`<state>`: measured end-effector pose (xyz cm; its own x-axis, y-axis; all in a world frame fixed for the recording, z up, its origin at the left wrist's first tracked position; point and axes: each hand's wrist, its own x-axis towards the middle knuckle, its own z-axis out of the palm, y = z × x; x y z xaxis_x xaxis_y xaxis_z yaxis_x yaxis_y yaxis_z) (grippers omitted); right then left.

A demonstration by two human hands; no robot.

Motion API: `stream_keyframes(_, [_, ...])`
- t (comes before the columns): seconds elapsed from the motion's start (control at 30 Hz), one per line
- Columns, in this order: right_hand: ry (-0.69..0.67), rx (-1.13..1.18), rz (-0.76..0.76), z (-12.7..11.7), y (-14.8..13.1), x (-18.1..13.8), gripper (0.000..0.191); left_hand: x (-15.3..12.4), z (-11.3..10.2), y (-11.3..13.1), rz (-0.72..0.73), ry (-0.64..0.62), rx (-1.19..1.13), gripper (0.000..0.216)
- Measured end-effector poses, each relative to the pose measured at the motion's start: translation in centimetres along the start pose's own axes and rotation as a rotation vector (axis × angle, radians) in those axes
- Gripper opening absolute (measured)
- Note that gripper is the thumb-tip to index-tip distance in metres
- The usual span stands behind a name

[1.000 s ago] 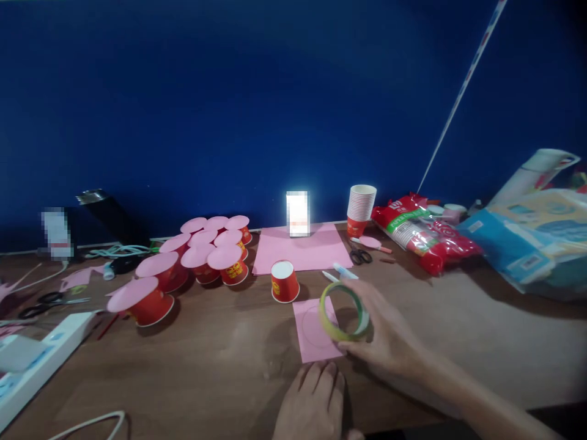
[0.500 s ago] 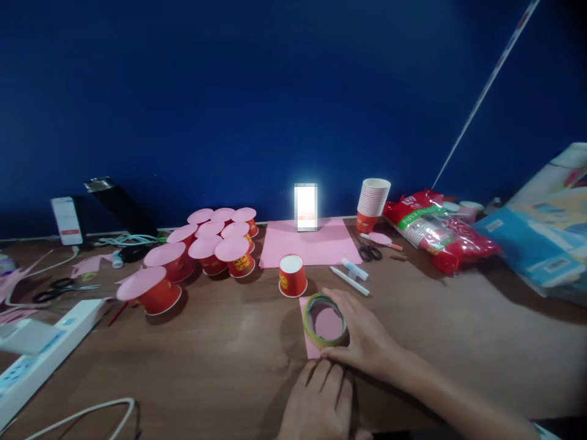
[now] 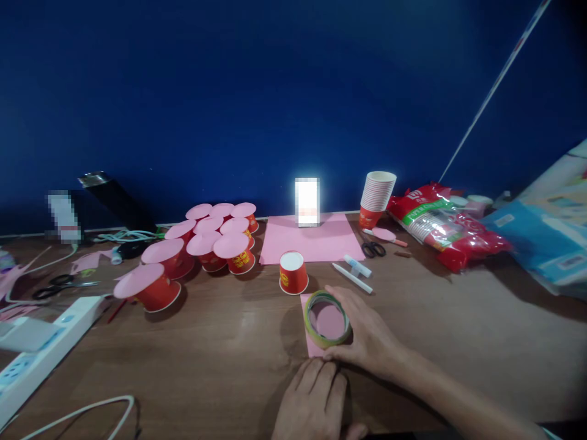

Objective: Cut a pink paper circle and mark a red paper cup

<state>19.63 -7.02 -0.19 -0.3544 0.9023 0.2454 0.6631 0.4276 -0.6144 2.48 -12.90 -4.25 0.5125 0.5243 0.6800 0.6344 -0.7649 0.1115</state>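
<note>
My right hand (image 3: 367,333) grips a yellow-green tape roll (image 3: 327,319) and holds it flat on a small pink paper square (image 3: 312,339) on the wooden table. My left hand (image 3: 314,400) lies flat with fingers stretched out, pressing the near edge of that pink square. An upturned red paper cup (image 3: 293,273) stands just behind the square. A white pen (image 3: 352,278) and a glue stick (image 3: 358,265) lie to the right of the cup.
Several upturned red cups with pink paper discs (image 3: 202,244) cluster at the left. A large pink sheet (image 3: 309,239), a lit phone (image 3: 307,201), a cup stack (image 3: 376,197), scissors (image 3: 372,249) and a red cup package (image 3: 447,226) are behind. A white power strip (image 3: 41,354) lies at left.
My right hand lowered the tape roll from tilted in the air onto the pink square, where it now lies flat. My left hand stayed on the square's near edge.
</note>
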Motion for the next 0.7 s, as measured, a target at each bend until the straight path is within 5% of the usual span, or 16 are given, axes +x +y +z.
stream_keyframes(0.13, [0.005, 0.224, 0.082, -0.7, 0.4, -0.2, 0.097, 0.2, 0.1, 0.1, -0.027, 0.032, 0.032, 0.046])
stream_keyframes(0.37, [0.314, 0.85, 0.322, -2.6, 2.1, 0.9, 0.048, 0.6, -0.5, -0.2, 0.0, -0.015, 0.042, 0.045])
stream_keyframes(0.7, [0.579, 0.91, 0.377, -2.0, 2.9, 1.3, 0.041, 0.8, -1.1, -1.4, 0.163, -0.113, 0.122, 0.043])
